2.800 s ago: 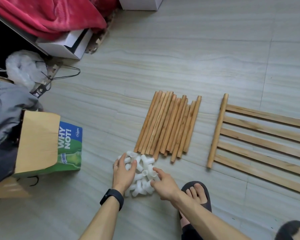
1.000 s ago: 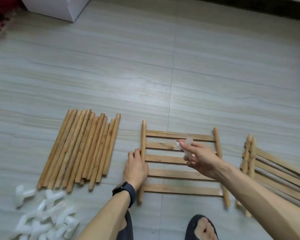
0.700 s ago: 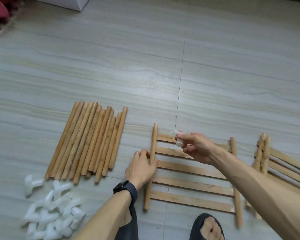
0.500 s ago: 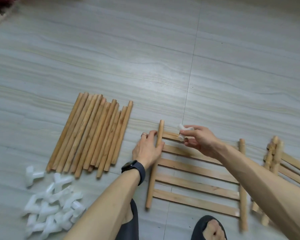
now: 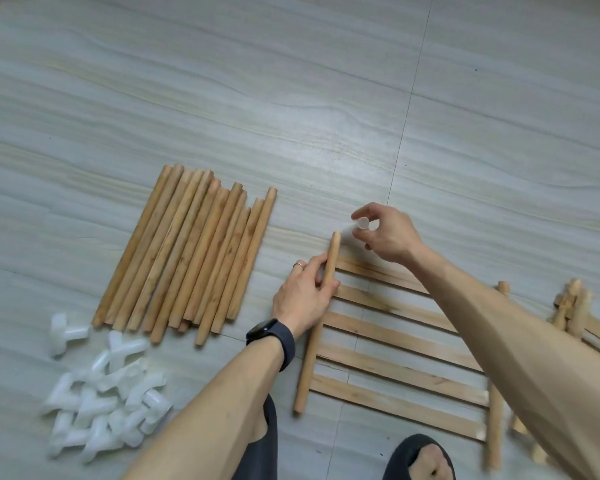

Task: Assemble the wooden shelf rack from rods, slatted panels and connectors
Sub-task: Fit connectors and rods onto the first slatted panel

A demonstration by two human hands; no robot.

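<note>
A slatted wooden panel (image 5: 392, 344) lies flat on the floor in front of me. My left hand (image 5: 303, 299) grips the upper part of its left side rod (image 5: 314, 327). My right hand (image 5: 387, 237) pinches a white plastic connector (image 5: 360, 225) just beyond the top end of that rod, almost touching it. A row of loose wooden rods (image 5: 191, 258) lies to the left. A heap of white connectors (image 5: 101, 400) sits at the lower left.
More slatted panels (image 5: 579, 317) are stacked at the right edge, partly hidden by my right forearm. My foot in a dark sandal (image 5: 420, 459) is at the bottom, close to the panel's near edge. Pale wood-grain floor tiles stretch beyond the parts.
My hands left the connector heap; the left took the panel's side rod. The right hand carried one connector leftward, from over the slats up to the rod's top end.
</note>
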